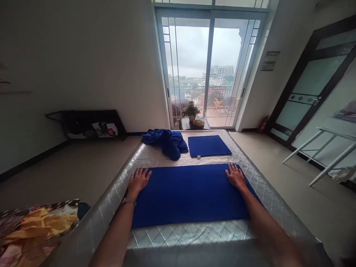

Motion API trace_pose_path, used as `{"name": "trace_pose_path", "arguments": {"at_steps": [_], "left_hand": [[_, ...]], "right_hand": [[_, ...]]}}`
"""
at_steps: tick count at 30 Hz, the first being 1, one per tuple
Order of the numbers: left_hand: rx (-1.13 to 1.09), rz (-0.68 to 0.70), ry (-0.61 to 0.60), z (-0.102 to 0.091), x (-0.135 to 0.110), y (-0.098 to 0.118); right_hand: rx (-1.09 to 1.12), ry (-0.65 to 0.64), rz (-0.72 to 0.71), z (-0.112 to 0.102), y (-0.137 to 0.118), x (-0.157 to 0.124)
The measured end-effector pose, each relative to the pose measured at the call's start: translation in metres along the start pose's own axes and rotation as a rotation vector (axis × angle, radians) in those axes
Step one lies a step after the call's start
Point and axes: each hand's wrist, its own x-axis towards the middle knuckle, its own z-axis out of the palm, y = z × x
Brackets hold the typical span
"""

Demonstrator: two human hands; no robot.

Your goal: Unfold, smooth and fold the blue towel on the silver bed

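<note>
Our left hand (139,181) and right hand (236,177) rest near the far corners of one long blue cloth (189,196), fingers extended and slightly parted, gripping nothing. It lies flat on one mattress (189,235), its long axis running left to right before us. Beyond it we count one smaller blue rectangle (208,145) and one crumpled blue heap (174,144).

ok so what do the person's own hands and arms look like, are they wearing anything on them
The left hand and right hand are ungloved. No sleeves show on the forearms. A slim greyish band circles the left wrist; the right wrist shows none.
</note>
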Motion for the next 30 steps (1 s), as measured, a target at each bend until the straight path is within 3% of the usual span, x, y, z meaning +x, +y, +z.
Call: {"name": "trace_pose_path", "arguments": {"at_steps": [6, 9, 12, 17, 20, 22, 25, 30], "left_hand": [[-0.029, 0.009, 0.032, 0.001, -0.003, 0.005], [-0.012, 0.01, 0.042, 0.0, -0.003, 0.006], [-0.005, 0.003, 0.041, 0.0, -0.003, 0.007], [-0.005, -0.001, 0.03, -0.002, -0.005, 0.009], [-0.013, -0.005, 0.037, -0.003, -0.006, 0.009], [-0.022, -0.008, 0.05, -0.003, -0.006, 0.009], [-0.025, -0.006, 0.054, -0.003, -0.006, 0.009], [-0.01, -0.011, 0.049, -0.008, -0.009, 0.011]], "right_hand": [[-0.023, 0.013, 0.036, -0.015, -0.006, -0.008], [-0.025, 0.136, 0.101, -0.029, -0.027, -0.019], [0.032, 0.174, 0.006, -0.038, -0.075, -0.033], [0.171, 0.038, -0.395, -0.028, -0.175, -0.051], [0.188, -0.069, -0.539, -0.017, -0.205, -0.055], [0.178, -0.092, -0.553, -0.011, -0.207, -0.055], [0.148, -0.083, -0.498, -0.006, -0.186, -0.049], [0.057, -0.093, -0.284, -0.011, -0.107, -0.028]]}}
